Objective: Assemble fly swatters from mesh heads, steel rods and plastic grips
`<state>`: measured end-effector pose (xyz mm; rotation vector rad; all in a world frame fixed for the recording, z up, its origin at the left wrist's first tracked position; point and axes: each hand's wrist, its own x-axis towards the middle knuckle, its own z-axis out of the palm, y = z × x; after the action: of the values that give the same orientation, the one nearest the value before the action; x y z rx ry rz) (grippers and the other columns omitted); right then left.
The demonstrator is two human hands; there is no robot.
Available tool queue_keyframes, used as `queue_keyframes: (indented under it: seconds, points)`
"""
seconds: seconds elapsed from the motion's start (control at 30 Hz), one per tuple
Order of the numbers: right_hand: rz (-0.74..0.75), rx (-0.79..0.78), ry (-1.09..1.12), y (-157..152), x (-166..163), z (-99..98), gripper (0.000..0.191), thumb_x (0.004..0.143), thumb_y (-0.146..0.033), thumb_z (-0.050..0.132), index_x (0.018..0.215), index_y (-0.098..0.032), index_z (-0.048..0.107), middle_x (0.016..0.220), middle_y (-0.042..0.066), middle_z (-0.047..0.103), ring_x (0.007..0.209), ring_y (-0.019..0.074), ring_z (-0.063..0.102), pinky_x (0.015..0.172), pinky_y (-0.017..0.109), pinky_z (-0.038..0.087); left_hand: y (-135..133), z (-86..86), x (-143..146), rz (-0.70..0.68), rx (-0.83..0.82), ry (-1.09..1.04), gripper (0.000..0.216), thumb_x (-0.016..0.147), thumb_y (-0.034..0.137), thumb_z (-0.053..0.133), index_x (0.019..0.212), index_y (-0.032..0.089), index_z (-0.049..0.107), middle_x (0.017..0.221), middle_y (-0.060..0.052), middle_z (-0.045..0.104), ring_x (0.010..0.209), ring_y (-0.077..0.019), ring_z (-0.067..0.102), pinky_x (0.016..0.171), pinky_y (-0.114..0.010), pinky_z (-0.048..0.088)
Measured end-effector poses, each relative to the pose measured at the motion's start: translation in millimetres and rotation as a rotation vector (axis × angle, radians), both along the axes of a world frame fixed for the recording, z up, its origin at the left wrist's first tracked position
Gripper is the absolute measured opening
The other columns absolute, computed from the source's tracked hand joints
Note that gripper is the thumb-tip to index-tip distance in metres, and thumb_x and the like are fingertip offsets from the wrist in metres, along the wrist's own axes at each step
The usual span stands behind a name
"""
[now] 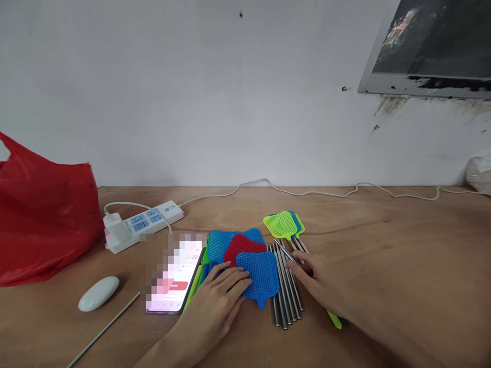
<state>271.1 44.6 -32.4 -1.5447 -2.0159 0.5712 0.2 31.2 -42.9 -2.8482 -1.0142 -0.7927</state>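
Observation:
My left hand (pixel 220 299) lies with its fingers stretched over the left edge of a blue fly swatter head (pixel 259 273). Beneath and behind that are a red swatter head (pixel 241 247) and further blue heads (pixel 220 245). Between thumb and fingers, my right hand (pixel 312 278) pinches a thin metal rod (pixel 284 250), which slants above several similar metal rods (pixel 286 291) lying side by side. Beyond it rest yellow-green swatters (pixel 280 225) with a blue one underneath; a yellow-green handle end (pixel 335 320) shows below my right wrist.
A lit phone (pixel 184 276), partly blurred, lies left of the swatters. Further left are a white computer mouse (pixel 98 294), a power strip (pixel 163 213) with a plugged-in charger, and a red plastic bag (pixel 46 214). A white cable (pixel 318 193) runs along the wall.

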Motion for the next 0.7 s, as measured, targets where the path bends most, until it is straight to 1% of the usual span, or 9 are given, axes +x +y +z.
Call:
queue_keyframes:
  seconds: [0.07,0.13,0.23,0.3,0.37,0.47,0.53,0.6,0.7]
  points:
    - [0.015,-0.009,0.051,0,-1,0.9,0.032,0.099,-0.044,0.043,0.08,-0.022,0.057,0.057,-0.006,0.041,0.055,0.0153,0.046,0.055,0.027,0.031,0,1.2,0,-0.031,0.036,0.002,0.031,0.1,0.009,0.047,0.121,0.021,0.065,0.12,-0.005,0.075,0.105,-0.0253,0.07,0.096,-0.047,0.051]
    - [0.04,-0.047,0.148,0,-1,-0.5,0.035,0.1,-0.046,0.042,0.08,-0.022,0.055,0.055,-0.007,0.038,0.053,0.0141,0.042,0.053,0.026,0.031,-1,3.2,0,-0.059,0.079,-0.005,0.03,0.101,0.008,0.045,0.12,0.019,0.065,0.118,-0.006,0.075,0.1,-0.0255,0.07,0.089,-0.045,0.051]
    - [0.087,-0.188,0.341,1,-1,-5.0,0.037,0.1,-0.053,0.042,0.085,-0.022,0.056,0.049,-0.011,0.033,0.043,0.0115,0.034,0.045,0.024,0.026,-3,7.2,-1,-0.078,0.134,-0.04,0.028,0.102,0.007,0.045,0.119,0.017,0.065,0.111,-0.007,0.075,0.092,-0.0239,0.069,0.083,-0.042,0.049]
    - [0.121,-0.292,0.465,1,-1,-5.5,0.041,0.098,-0.058,0.043,0.088,-0.021,0.056,0.044,-0.013,0.032,0.037,0.0101,0.029,0.04,0.023,0.022,-4,9.7,-2,-0.079,0.172,-0.083,0.027,0.101,0.006,0.046,0.117,0.016,0.066,0.104,-0.006,0.075,0.088,-0.0219,0.067,0.08,-0.039,0.048]
    - [0.184,-0.393,0.532,0,-1,-1.3,0.044,0.095,-0.062,0.046,0.084,-0.02,0.057,0.039,-0.013,0.034,0.033,0.0087,0.028,0.038,0.021,0.021,-4,11.5,-3,-0.074,0.22,-0.119,0.027,0.1,0.005,0.048,0.115,0.016,0.067,0.097,-0.006,0.073,0.083,-0.0204,0.064,0.076,-0.037,0.047]
    - [0.311,-0.598,0.543,-3,0,11.4,0.048,0.087,-0.067,0.055,0.073,-0.02,0.056,0.035,-0.011,0.04,0.03,0.0081,0.033,0.035,0.02,0.023,-5,13.2,-5,-0.06,0.29,-0.162,0.029,0.099,0.003,0.048,0.115,0.016,0.068,0.089,-0.006,0.068,0.077,-0.0187,0.059,0.071,-0.035,0.047]
    - [0.359,-0.71,0.543,-5,0,19.6,0.05,0.082,-0.069,0.059,0.07,-0.02,0.056,0.035,-0.009,0.043,0.029,0.0086,0.036,0.032,0.019,0.025,-6,14.5,-6,-0.054,0.318,-0.193,0.03,0.098,0.003,0.049,0.117,0.016,0.067,0.085,-0.005,0.065,0.074,-0.018,0.056,0.067,-0.033,0.046]
    - [0.388,-0.761,0.544,-6,1,25.1,0.05,0.081,-0.068,0.062,0.068,-0.02,0.058,0.035,-0.009,0.043,0.028,0.0085,0.036,0.03,0.019,0.024,-6,16.3,-6,-0.041,0.326,-0.213,0.029,0.099,0.004,0.049,0.119,0.017,0.066,0.083,-0.004,0.062,0.073,-0.0175,0.055,0.064,-0.031,0.046]
    - [0.406,-0.797,0.518,-6,3,28.5,0.047,0.081,-0.063,0.065,0.068,-0.018,0.061,0.036,-0.009,0.043,0.029,0.0079,0.038,0.03,0.018,0.024,-7,18.4,-5,-0.007,0.338,-0.229,0.031,0.1,0.004,0.046,0.117,0.02,0.066,0.084,-0.003,0.061,0.073,-0.0164,0.055,0.063,-0.03,0.048]
